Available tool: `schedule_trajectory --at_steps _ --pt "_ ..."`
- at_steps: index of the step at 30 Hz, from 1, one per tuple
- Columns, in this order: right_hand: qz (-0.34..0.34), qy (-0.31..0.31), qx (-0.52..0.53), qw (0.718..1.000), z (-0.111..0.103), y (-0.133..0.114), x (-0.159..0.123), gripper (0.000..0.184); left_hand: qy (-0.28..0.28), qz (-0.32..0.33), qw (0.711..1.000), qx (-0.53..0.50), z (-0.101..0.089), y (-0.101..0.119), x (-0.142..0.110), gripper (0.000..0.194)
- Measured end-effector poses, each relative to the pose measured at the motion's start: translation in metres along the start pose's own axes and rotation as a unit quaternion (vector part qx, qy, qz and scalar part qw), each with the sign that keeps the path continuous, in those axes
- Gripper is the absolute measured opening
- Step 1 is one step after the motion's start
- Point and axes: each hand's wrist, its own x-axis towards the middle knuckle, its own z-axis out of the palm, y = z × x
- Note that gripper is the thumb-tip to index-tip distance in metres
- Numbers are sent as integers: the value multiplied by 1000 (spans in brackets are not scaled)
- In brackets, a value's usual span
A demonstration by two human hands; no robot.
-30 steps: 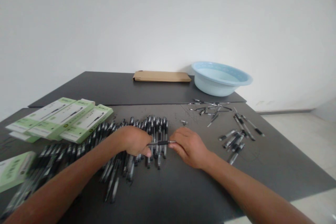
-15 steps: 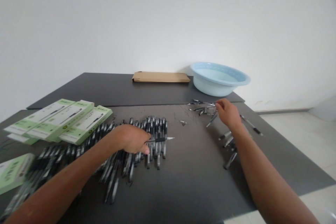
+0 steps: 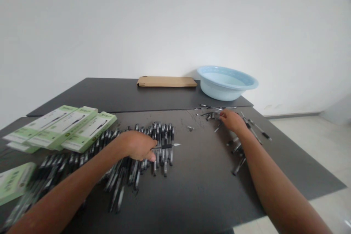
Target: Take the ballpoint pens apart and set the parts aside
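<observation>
**Uncapped pen in one hand, the other among loose parts**

The dark worktop (image 3: 192,190) carries everything. Behind and to the left of the left hand (image 3: 137,145) lie green-and-white boxes (image 3: 65,127), and under and around it spreads the big heap of pens (image 3: 128,161). Far beyond both hands sit a pale blue basin (image 3: 227,82) and a flat brown envelope (image 3: 166,81).

The left hand is clamped on a single pen (image 3: 166,146), held level, its bare tip pointing away to the right, above the heap. The right hand (image 3: 231,120) rests well apart from it, fingers down among small scattered pen parts (image 3: 212,111); whether those fingers have closed on a piece cannot be told. A few more pens (image 3: 241,150) lie beside the right wrist and forearm.

The risks, as a judgement: the forearm lying over those pens could roll one off the near edge of the worktop, and the exposed tip could mark the hand or the surface if it dips.

The held pen looks slim — a clear barrel, a black grip band and a pale pointed tip.
</observation>
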Motion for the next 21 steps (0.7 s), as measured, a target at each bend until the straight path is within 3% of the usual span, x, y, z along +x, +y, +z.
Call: schedule_trajectory --at_steps 3,13,17,21 --pt "-21 -13 -6 1000 3 -4 -1 25 -44 -12 999 20 -3 1 -1 45" --pt "-31 7 -18 999 1 -14 -5 19 -53 2 998 -37 -1 -2 3 35" --pt "-18 55 -8 998 -15 -17 -11 25 -52 8 998 -38 0 -3 3 34" --pt "-24 179 89 979 -37 -33 -25 26 -52 9 998 -30 -2 -1 2 32"
